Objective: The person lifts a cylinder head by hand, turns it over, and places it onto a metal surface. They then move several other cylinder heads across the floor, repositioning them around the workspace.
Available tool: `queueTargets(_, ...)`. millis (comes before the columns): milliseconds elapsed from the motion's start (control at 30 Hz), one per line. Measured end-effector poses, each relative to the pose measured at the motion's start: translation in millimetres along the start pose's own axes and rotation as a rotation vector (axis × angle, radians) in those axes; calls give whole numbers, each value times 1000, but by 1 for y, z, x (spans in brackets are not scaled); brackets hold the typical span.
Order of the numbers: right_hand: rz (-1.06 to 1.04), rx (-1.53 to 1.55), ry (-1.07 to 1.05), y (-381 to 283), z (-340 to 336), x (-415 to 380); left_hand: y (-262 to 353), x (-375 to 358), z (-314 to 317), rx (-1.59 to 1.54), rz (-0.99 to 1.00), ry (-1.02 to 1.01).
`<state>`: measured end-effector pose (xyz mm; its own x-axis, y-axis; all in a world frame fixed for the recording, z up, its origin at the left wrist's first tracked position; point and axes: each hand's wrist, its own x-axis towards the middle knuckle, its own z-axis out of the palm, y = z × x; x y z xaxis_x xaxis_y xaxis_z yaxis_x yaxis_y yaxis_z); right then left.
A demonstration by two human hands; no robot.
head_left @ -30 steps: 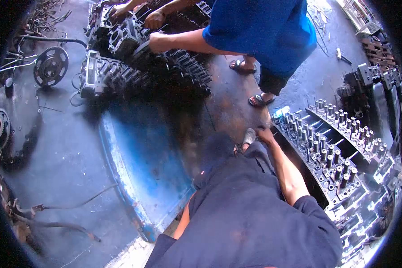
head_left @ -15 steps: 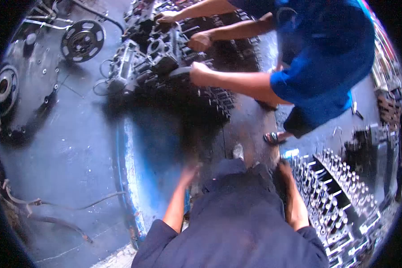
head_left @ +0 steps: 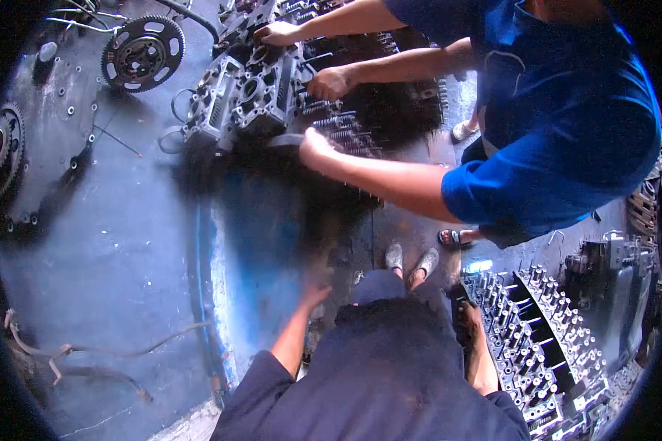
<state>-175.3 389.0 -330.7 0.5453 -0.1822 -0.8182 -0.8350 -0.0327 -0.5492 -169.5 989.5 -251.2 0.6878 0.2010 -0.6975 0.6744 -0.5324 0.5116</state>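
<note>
My left hand [head_left: 315, 295] hangs over the front edge of the blue bench, its fingers smeared by motion and darkness. Low on the other side, my right hand [head_left: 470, 317] is right beside a long row of metal engine parts with upright posts [head_left: 518, 353]; its fingers are dark and partly hidden. Ahead on the bench lie grey metal castings [head_left: 265, 92], one with a round bore. Other people's hands work there: one [head_left: 277, 33] rests on a casting, another [head_left: 332, 83] is beside it, and a third [head_left: 318, 149] is at a grey curved piece [head_left: 287, 140].
A toothed gear wheel [head_left: 143, 55] and a large metal plate with a gear [head_left: 44, 125] lie at the bench's left. Bent pipes [head_left: 125, 339] are nearer. A person in a blue shirt [head_left: 559, 140] stands to the right. Several springs [head_left: 338, 125] sit behind the castings.
The view has shifted, and my shoes now show below. My right hand appears lower in view. The co-worker in blue leans further in, with the nearest hand slightly left and lower.
</note>
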Motion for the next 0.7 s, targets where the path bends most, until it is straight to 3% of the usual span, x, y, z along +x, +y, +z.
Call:
queueTargets(67, -182, -66, -10, -46, 9, -1, -13, 4, 11, -21, -119, -84)
queueTargets(133, -173, 61, -85, -59, 16, 21, 5, -17, 4, -62, -305, -210)
queueTargets(167, -392, -187, -65, -61, 16, 22, 6, -22, 3, -105, -301, -191)
queueTargets(233, -319, -217, -52, -100, 23, 22, 12, -21, 3, -198, -273, -143)
queueTargets(333, -456, -394, -103, -118, 26, 23, -1, -7, 4, -406, -181, -78)
queueTargets(400, -562, -568, -52, -123, 30, 23, 19, -11, -4, -361, -189, -41)
queueTargets(433, -516, -513, -54, -123, 30, 22, 32, -14, -7, -330, -189, -35)
queueTargets(500, -333, -220, 31, -106, 22, 22, 37, -14, -5, -363, -206, -58)
queueTargets(567, -478, -539, 206, -75, 19, 34, 46, -10, -2, -333, -199, -88)
queueTargets(633, -691, -435, 287, 1, 10, 93, 59, -10, -1, -241, -178, -122)
queueTargets(700, -663, -321, 332, 23, 8, 85, 67, -3, -2, -154, -148, -171)
